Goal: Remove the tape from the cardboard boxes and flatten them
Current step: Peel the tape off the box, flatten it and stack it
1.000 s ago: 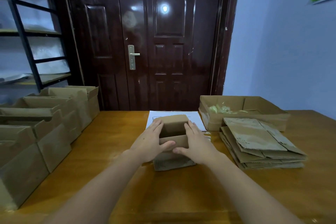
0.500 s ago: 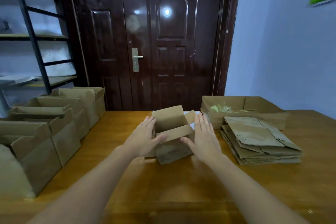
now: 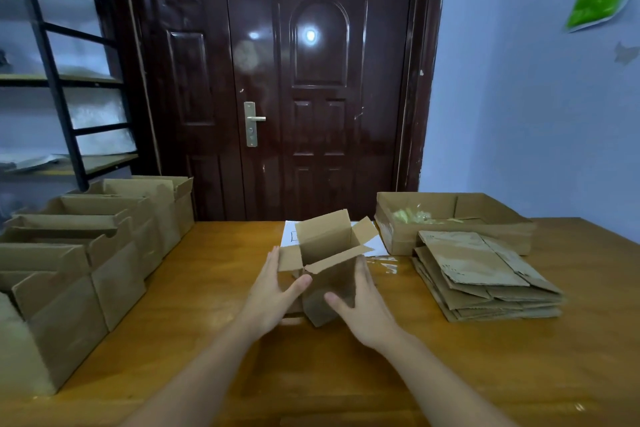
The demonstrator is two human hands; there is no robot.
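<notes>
A small brown cardboard box (image 3: pixel 329 274) stands in the middle of the wooden table (image 3: pixel 346 374), its top flaps spread open and its inside showing. My left hand (image 3: pixel 273 295) lies against its left side with straight fingers, the thumb on the front face. My right hand (image 3: pixel 363 302) presses flat against its right side, thumb on the front. A stack of flattened boxes (image 3: pixel 481 274) lies to the right. Several unflattened boxes (image 3: pixel 86 253) stand in a row on the left.
A shallow cardboard tray (image 3: pixel 457 218) holding crumpled tape sits at the back right. A white sheet of paper (image 3: pixel 372 246) lies under and behind the box. A dark door is beyond the table, a metal shelf at the left.
The box's top flaps have opened up and spread apart. My hands went from gripping the top edge to lying flat against the box's two sides.
</notes>
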